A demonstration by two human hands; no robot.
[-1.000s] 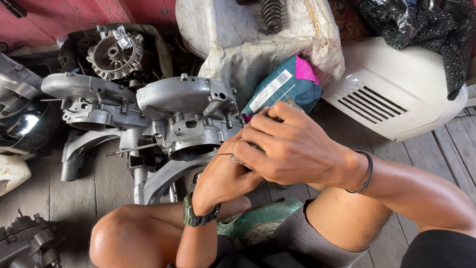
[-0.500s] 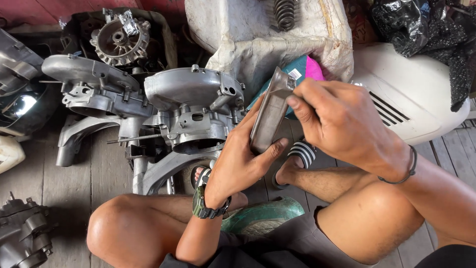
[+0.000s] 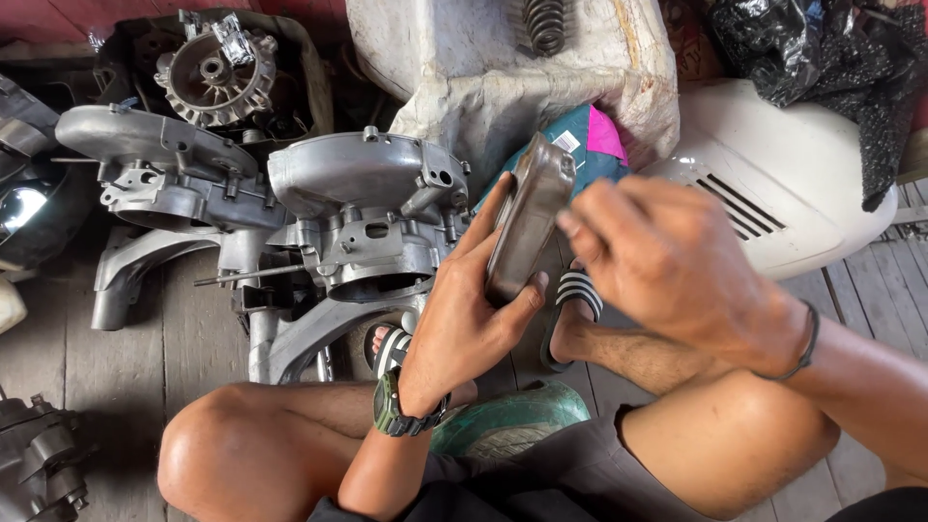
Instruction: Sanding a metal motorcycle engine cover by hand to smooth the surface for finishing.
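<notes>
My left hand [image 3: 464, 314] grips a flat grey metal cover plate [image 3: 527, 217], held upright on its edge in front of me. My right hand [image 3: 667, 266] is right beside the plate's upper right edge, fingers curled and blurred; I cannot tell whether it touches the plate. A grey aluminium engine casing [image 3: 362, 217] stands just left of the plate. A second casing [image 3: 159, 169] lies further left. I sit cross-legged on wooden planks, striped sandals under my hands.
A white sack [image 3: 483, 68] with a coil spring [image 3: 544, 21] stands behind. A teal and pink packet [image 3: 594, 140] leans against it. A white vented body panel [image 3: 783, 184] lies right. A finned flywheel [image 3: 208, 72] sits top left.
The metal plate came up from low near the casing into my left hand. My right hand slid off the plate to its right side. The view shifted slightly.
</notes>
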